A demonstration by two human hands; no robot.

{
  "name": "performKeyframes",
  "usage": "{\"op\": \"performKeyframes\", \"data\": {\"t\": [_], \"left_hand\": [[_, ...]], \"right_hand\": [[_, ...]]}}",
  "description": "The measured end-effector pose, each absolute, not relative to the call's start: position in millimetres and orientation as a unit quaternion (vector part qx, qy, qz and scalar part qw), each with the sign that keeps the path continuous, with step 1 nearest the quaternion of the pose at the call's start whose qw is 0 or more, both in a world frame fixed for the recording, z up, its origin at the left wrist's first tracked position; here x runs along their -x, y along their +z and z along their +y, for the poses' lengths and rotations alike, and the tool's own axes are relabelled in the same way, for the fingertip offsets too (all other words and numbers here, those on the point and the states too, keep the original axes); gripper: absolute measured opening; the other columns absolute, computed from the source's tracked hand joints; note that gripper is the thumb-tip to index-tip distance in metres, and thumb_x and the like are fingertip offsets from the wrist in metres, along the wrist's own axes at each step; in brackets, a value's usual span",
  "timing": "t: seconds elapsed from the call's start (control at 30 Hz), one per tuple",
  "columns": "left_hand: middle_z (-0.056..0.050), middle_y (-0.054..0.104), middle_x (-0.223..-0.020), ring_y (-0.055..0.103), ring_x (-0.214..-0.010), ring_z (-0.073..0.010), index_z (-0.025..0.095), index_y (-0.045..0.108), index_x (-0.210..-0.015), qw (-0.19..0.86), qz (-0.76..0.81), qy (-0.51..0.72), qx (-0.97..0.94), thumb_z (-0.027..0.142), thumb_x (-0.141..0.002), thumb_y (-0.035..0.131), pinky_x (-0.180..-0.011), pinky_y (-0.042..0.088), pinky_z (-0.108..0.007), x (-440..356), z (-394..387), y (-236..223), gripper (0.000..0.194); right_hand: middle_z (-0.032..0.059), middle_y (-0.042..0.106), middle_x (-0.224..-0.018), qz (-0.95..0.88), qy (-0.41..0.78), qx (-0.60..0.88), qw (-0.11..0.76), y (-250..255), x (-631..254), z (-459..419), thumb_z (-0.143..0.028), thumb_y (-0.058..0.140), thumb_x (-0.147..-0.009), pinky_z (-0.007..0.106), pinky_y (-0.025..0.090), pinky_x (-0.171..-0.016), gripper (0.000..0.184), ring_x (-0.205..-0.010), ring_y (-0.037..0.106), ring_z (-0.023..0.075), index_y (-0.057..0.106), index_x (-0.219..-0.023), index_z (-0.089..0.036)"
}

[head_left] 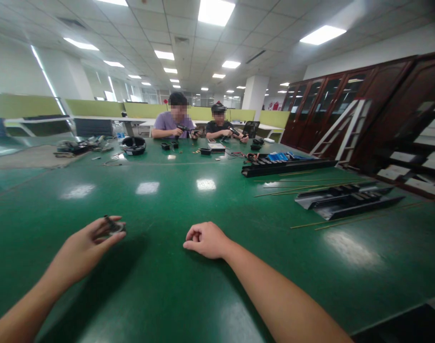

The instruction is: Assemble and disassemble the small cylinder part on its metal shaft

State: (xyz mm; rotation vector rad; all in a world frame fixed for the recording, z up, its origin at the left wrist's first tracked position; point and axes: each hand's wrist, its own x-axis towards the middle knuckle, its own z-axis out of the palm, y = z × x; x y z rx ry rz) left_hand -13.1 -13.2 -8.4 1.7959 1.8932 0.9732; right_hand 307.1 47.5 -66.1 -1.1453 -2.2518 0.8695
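Observation:
Above the green table (160, 267), my left hand (79, 250) grips a small dark metal part (115, 226) between its thumb and fingertips. The part has a short stem and a rounded, ring-like end; its exact kind is too small to make out. My right hand (208, 240) rests on the tabletop to the right, fingers curled in towards the thumb. Nothing shows in that curl, and the two hands are well apart.
Black metal channels (360, 205) and thin rods (303, 188) lie at right. Behind them is a long black rail (292, 166) with blue pieces (281, 156). Two people (167, 125) handle tools across the table, near a black headset (134, 146). A stepladder (353, 128) stands right.

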Motion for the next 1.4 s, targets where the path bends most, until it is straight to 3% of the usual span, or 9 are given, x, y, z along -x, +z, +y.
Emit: {"op": "performKeyframes", "data": {"t": [0.13,0.27,0.43,0.77,1.4], "left_hand": [[-0.012,0.070,-0.114,0.066,-0.105,-0.0280,0.016,0.062,-0.114,0.271,0.586,0.382,-0.662,0.059,-0.075,0.067,-0.098,0.051,-0.043,-47.6,32.7,-13.6,0.059],[-0.008,0.071,-0.107,0.067,-0.097,-0.0261,0.019,0.066,-0.110,0.247,0.547,0.371,-0.709,0.051,-0.081,0.063,-0.086,0.055,-0.039,-91.0,44.4,-31.6,0.044],[-0.003,0.071,-0.107,0.067,-0.096,-0.0230,0.025,0.064,-0.114,0.220,0.545,0.321,-0.743,0.040,-0.079,0.069,-0.090,0.053,-0.037,-97.6,29.5,-52.4,0.038],[-0.002,0.070,-0.111,0.066,-0.103,-0.0211,0.026,0.065,-0.112,0.278,0.508,0.343,-0.740,0.031,-0.080,0.066,-0.096,0.051,-0.036,-101.2,32.4,-57.2,0.032],[-0.001,0.070,-0.105,0.065,-0.098,-0.0211,0.026,0.067,-0.107,0.240,0.506,0.336,-0.757,0.033,-0.079,0.070,-0.091,0.051,-0.034,-102.4,30.0,-58.5,0.029]], "right_hand": [[-0.0009,0.065,-0.068,-0.796,0.332,0.434,0.261,-68.5,-305.5,50.0,-0.036,0.071,-0.079,0.021,0.037,-0.054,0.021,-0.058,0.055,0.0099,0.071,-0.088,-0.018],[-0.0013,0.065,-0.069,-0.748,0.329,0.480,0.319,-71.7,-305.9,56.5,-0.021,0.067,-0.078,0.021,0.042,-0.058,0.024,-0.060,0.058,0.0108,0.066,-0.101,-0.017],[-0.0016,0.066,-0.076,-0.744,0.322,0.475,0.342,-77.5,-306.8,60.9,-0.006,0.060,-0.072,0.019,0.043,-0.058,0.039,-0.061,0.057,0.0100,0.061,-0.109,-0.019],[-0.0015,0.066,-0.081,-0.774,0.299,0.464,0.311,-79.0,-303.5,58.1,-0.010,0.063,-0.071,0.023,0.042,-0.064,0.037,-0.067,0.057,0.0122,0.062,-0.107,-0.022],[-0.0015,0.067,-0.085,-0.782,0.285,0.459,0.310,-74.9,-303.0,54.7,-0.008,0.064,-0.071,0.023,0.042,-0.065,0.038,-0.065,0.055,0.0120,0.066,-0.105,-0.023]]}}
